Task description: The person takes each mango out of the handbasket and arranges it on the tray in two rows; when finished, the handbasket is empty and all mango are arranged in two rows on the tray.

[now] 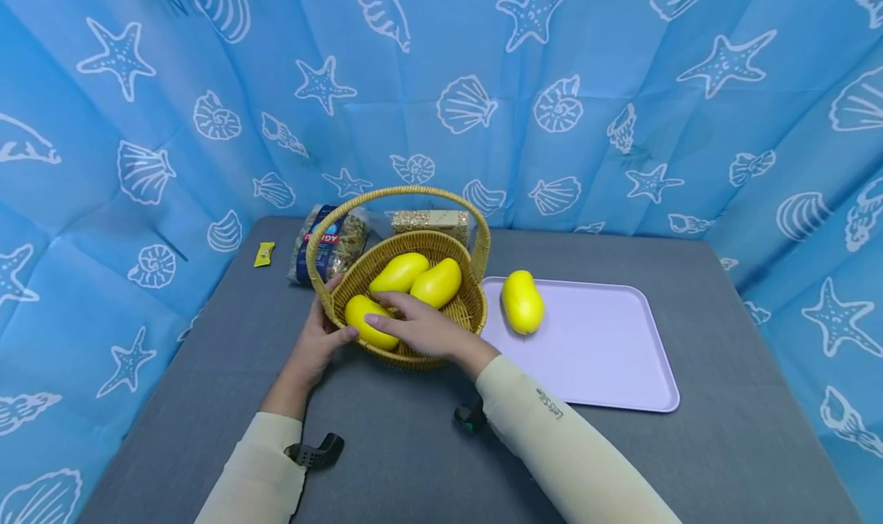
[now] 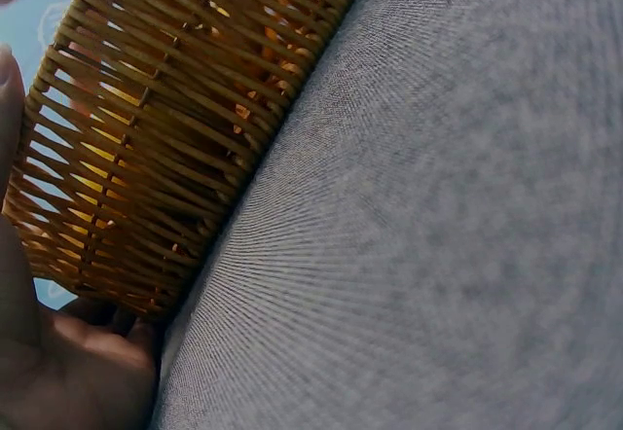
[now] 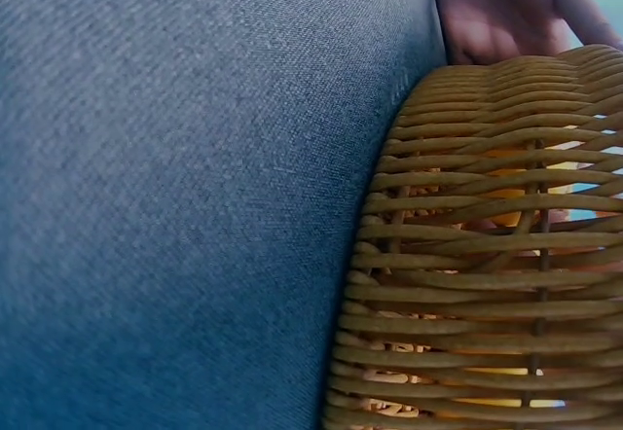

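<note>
A wicker basket (image 1: 469,309) with a tall arched handle stands on the table, holding three yellow mangoes. One mango (image 1: 400,273) lies at the back left, another mango (image 1: 438,283) to its right, and a mango (image 1: 362,321) leans by the front-left rim. My left hand (image 1: 319,348) grips the basket's left side, thumb at the rim; the left wrist view shows its fingers against the wicker (image 2: 146,138). Over the basket, my right hand (image 1: 424,329) has its fingers extended and its thumb across the front mango. Its underside is hidden.
Right of the basket, a lilac tray (image 1: 600,348) bears one mango (image 1: 522,302). Behind the basket lie a printed bag (image 1: 327,244) of dried food and a clear pack of grains (image 1: 429,221). A small yellow packet (image 1: 264,253) lies far left. A blue curtain (image 1: 441,87) backs the table.
</note>
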`<state>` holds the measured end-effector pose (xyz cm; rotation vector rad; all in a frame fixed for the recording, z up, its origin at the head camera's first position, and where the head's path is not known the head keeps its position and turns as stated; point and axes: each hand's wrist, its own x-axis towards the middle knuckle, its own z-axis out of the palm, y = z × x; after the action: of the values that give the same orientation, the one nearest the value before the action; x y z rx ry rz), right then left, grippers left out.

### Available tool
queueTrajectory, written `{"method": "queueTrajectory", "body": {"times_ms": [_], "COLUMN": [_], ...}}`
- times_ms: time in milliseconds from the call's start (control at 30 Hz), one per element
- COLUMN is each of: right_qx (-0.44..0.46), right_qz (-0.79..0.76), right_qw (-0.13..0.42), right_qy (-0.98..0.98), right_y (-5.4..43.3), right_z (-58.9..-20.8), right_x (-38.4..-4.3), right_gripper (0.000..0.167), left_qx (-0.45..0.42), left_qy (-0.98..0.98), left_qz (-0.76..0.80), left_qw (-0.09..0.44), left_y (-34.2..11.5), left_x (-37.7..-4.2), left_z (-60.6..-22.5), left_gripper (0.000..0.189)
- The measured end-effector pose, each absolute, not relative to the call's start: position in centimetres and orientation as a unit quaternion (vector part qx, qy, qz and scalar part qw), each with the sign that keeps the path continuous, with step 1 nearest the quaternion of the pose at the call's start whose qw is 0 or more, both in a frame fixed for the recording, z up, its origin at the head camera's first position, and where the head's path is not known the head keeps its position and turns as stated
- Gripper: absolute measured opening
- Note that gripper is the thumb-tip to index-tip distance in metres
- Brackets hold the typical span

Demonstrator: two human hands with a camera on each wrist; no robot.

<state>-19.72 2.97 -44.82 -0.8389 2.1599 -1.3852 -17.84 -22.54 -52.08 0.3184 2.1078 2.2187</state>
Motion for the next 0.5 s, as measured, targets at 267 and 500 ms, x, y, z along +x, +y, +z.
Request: {"method": "queueTrajectory", "body": {"times_ms": [267, 500], "right_qx": [-0.292, -0.247], "right_qz": [-0.418, -0.430], "right_qw": [0.226, 0.233], "right_qy": [0.830, 0.836], "right_y": [2.68, 2.88], "right_z": [-44.95, -44.66], "right_x": [-19.78, -19.57], "right_gripper": [0.069, 0.072], "left_qx": [0.101, 0.106], "left_qy": [0.676, 0.667], "left_qz": [0.729, 0.736], "left_qw": [0.036, 0.037], "left_y": [-22.46, -22.46], "left_x": [-17.80, -17.73], "left_z": [-52.01, -51.87], "left_gripper": [0.086, 0.087]}}
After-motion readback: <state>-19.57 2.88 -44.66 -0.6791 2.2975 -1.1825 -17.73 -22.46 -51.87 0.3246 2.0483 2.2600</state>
